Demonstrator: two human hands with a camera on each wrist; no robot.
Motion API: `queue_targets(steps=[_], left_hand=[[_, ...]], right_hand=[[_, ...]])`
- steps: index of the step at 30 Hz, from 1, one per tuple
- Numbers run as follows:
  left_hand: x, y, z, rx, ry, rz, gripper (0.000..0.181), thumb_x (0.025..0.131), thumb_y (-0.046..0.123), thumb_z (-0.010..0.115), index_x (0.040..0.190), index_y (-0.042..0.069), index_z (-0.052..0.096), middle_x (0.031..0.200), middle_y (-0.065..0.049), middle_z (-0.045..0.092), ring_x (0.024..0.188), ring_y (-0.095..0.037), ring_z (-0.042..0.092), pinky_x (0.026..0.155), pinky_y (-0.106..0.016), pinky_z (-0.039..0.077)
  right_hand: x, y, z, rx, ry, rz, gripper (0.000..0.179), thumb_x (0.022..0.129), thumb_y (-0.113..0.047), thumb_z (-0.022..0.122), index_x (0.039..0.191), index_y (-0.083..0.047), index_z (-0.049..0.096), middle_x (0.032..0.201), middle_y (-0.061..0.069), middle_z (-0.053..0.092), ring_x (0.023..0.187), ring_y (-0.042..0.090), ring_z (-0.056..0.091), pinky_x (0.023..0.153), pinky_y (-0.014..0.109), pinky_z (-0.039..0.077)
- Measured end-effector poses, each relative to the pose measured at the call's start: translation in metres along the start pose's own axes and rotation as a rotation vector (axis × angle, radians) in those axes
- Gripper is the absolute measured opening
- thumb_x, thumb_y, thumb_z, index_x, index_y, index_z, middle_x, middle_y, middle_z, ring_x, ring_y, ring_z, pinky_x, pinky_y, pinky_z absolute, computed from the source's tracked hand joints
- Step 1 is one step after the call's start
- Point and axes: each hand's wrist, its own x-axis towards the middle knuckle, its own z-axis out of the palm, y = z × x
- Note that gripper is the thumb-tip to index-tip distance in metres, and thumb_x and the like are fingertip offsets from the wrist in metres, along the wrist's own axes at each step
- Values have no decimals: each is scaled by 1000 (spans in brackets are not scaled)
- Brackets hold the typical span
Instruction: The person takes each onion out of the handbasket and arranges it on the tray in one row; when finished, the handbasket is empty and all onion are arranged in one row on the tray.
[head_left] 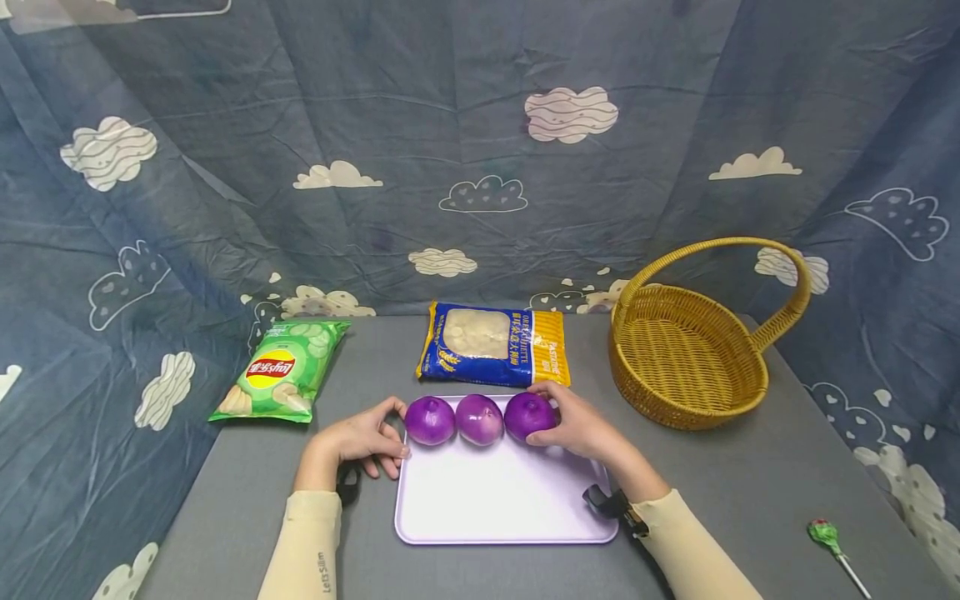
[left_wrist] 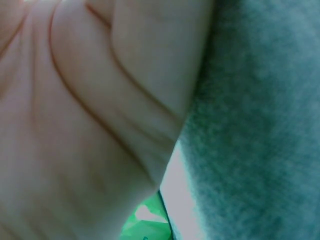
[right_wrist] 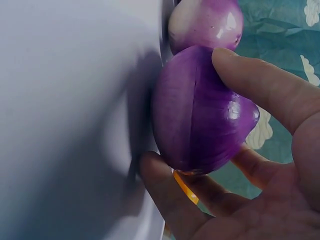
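Note:
Three purple onions stand in a row along the far side of a pale lilac tray [head_left: 506,500]. My right hand [head_left: 573,421] holds the right onion [head_left: 529,416]; in the right wrist view the thumb lies on one side of this onion [right_wrist: 200,115] and fingers on the other. Beside it sits the middle onion [head_left: 479,419], lighter and glossy. At the tray's left rim, next to the left onion [head_left: 430,420], my left hand [head_left: 366,437] rests with loosely bent fingers, a fingertip touching the rim. The left wrist view shows mostly the palm [left_wrist: 75,125].
Behind the tray lies a blue and yellow pasta bag [head_left: 491,343]. A green chip bag [head_left: 283,371] is at the left, and a wicker basket [head_left: 690,358] with a tall handle stands at the right. A lollipop [head_left: 825,535] lies near the right front.

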Motion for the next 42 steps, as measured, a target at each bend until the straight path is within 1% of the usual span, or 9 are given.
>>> queue_targets(steps=[4, 8, 12, 25, 36, 39, 42], left_hand=[[0, 0, 0, 1, -1, 2, 55, 93, 18, 79, 133, 14, 41, 86, -8, 78, 67, -16, 77, 50, -26, 55], [0, -1, 0, 3, -2, 4, 55, 93, 18, 79, 133, 14, 41, 86, -8, 78, 67, -16, 77, 50, -26, 55], [0, -1, -1, 4, -4, 1, 56, 93, 19, 79, 133, 14, 41, 87, -8, 79, 67, -17, 77, 50, -26, 55], [1, -1, -1, 2, -7, 4, 55, 93, 18, 79, 133, 15, 41, 85, -8, 79, 67, -16, 77, 50, -25, 55], [-1, 1, 0, 2, -9, 12, 55, 93, 18, 79, 132, 14, 41, 84, -8, 78, 66, -16, 77, 49, -26, 54], [-1, 1, 1, 7, -13, 14, 55, 93, 18, 79, 132, 13, 41, 84, -8, 79, 66, -16, 77, 50, -26, 54], [-2, 3, 1, 9, -15, 17, 55, 93, 18, 80, 132, 13, 41, 83, -8, 78, 66, -16, 77, 50, -26, 54]], right_hand=[[0, 0, 0, -1, 0, 15, 82, 78, -22, 92, 148, -11, 53, 145, 26, 60, 129, 47, 62, 104, 65, 52], [1, 1, -1, -18, -4, 12, 85, 78, -25, 92, 151, -9, 52, 149, 28, 57, 132, 49, 59, 107, 68, 49], [1, 1, -1, -28, -3, 9, 87, 79, -26, 92, 153, -8, 51, 149, 29, 56, 133, 49, 59, 109, 68, 47], [1, 4, -5, 12, -8, -28, 87, 80, -24, 91, 153, -2, 48, 138, 28, 61, 125, 47, 62, 106, 64, 51], [-4, 0, -13, 38, -10, -29, 83, 83, -24, 89, 152, -1, 49, 140, 30, 59, 122, 45, 64, 105, 63, 52], [-5, 1, -16, 24, -6, -24, 81, 84, -26, 89, 151, -2, 51, 138, 30, 59, 121, 44, 64, 103, 63, 53], [-6, 1, -20, 8, -2, -16, 81, 85, -29, 88, 152, -3, 50, 140, 30, 59, 121, 45, 65, 101, 62, 54]])
